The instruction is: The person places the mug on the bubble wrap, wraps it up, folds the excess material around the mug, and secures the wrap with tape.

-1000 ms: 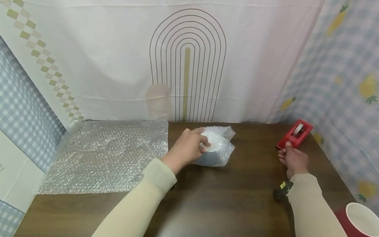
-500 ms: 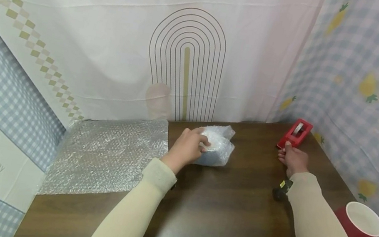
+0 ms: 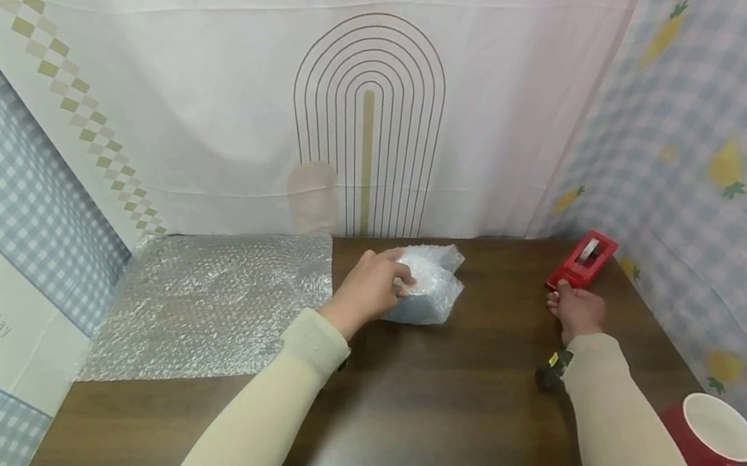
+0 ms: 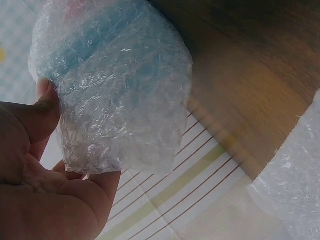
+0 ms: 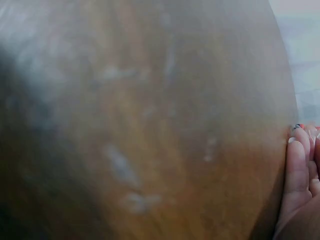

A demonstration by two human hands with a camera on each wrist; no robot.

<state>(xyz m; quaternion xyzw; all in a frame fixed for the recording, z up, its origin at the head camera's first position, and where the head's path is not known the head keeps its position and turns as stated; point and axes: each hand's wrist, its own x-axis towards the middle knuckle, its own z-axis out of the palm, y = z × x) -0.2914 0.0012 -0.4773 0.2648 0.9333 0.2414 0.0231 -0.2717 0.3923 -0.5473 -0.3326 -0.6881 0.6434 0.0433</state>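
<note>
Left hand (image 3: 368, 289) pinching the bubble-wrapped bundle (image 3: 433, 294) at nine o'clock, probably light and squashy, best held gently there, right hand (image 3: 579, 311) pinching the tape dispenser's (image 3: 579, 269) seven-o'clock end!

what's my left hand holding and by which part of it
The left hand holds the bubble-wrapped bundle by its left side in the head view.

We see a red plastic tape dispenser (image 3: 574, 271) at far right and a red handled mug (image 3: 700, 457), white inside, at near right. Blue shows through the clear bubble-wrapped bundle (image 4: 125, 85). The brown wooden tabletop (image 3: 447, 413) is grained; the blue-and-white gingham cloth (image 3: 689, 230) at right carries yellow pineapples (image 3: 726, 166).
</note>
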